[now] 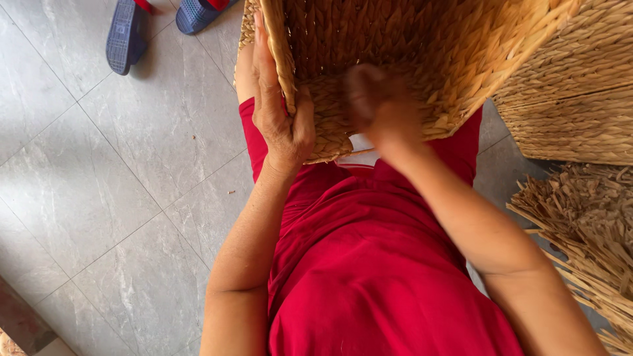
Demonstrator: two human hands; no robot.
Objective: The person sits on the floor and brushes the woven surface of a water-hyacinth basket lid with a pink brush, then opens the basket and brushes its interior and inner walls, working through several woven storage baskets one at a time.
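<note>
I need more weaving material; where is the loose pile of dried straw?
In the head view, the dried straw lies on the floor at the lower right, below a second woven basket.

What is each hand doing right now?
Left hand: closed on the rim of the woven basket.
Right hand: blurred inside the basket; grip cannot be told.

One head-worn camera looks steeply down, close over the person's lap and grey floor [119, 198].
</note>
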